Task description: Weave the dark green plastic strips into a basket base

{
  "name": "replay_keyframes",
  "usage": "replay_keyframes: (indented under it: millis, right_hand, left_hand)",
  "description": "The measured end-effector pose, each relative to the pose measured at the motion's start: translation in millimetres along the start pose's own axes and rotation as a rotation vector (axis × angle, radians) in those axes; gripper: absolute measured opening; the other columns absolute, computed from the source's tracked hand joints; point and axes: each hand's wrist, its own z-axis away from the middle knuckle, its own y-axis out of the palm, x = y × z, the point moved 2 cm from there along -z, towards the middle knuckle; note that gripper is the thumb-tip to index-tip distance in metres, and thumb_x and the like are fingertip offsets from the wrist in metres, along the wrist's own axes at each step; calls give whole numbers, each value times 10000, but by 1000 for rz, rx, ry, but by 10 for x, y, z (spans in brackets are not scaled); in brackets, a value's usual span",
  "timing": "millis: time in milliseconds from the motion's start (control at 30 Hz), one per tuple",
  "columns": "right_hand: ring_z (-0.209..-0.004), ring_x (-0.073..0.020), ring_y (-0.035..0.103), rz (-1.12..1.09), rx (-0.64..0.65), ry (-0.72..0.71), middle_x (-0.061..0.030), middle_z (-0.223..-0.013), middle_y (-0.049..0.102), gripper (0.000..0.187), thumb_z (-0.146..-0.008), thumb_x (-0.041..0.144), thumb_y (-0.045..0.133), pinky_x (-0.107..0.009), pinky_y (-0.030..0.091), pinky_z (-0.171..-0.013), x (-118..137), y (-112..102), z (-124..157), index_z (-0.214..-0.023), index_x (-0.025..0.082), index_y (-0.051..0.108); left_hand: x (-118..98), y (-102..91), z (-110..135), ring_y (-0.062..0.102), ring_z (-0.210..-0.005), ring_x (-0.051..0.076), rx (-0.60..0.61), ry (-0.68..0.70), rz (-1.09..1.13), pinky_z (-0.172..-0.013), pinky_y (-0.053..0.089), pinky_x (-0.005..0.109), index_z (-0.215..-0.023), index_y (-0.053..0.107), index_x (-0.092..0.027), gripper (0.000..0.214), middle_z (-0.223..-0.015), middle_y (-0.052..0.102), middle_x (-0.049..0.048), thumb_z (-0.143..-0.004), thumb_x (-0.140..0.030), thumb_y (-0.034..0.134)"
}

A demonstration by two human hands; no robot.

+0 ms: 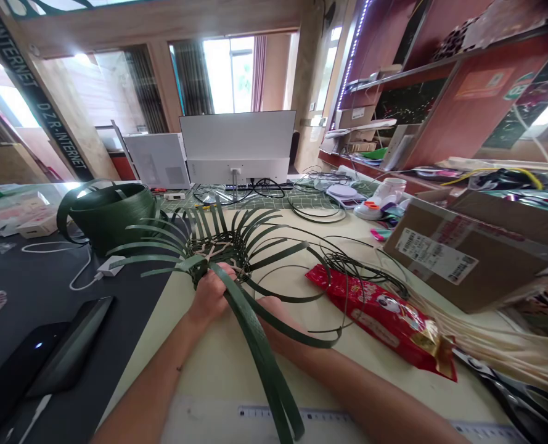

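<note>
A partly woven basket [218,250] of dark green flat strips stands on the pale board, its loose strip ends fanning outward. My left hand [212,295] is closed on the near side of its woven wall. Wide green strips [259,345] run from there over the front of the hand toward me. Just to the right, my right hand [276,309] is curled close to the basket, partly covered by a strip. Its fingertips are hidden, so what it holds does not show. A looping thin green strand [301,299] hangs to the right of the hands.
On the right lie a red snack packet [380,320], a cardboard box [453,253], pale strands [490,336] and scissors [500,382]. A coil of wide green strip [116,213] and two phones [74,345] are on the left. A ruler [320,416] lies in front; a monitor [239,145] stands behind.
</note>
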Motion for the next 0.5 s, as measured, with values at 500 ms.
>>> replay_keyframes:
  millis: [500]
  right_hand:
    - [-482, -178, 551, 527, 1, -30, -4, -582, 613, 302, -656, -40, 508, -301, 303, -395, -96, -61, 214, -634, 253, 579]
  left_hand:
    - [46, 90, 29, 636, -927, 243, 116, -273, 278, -867, 493, 365, -831, 685, -178, 196, -897, 699, 87, -777, -196, 496]
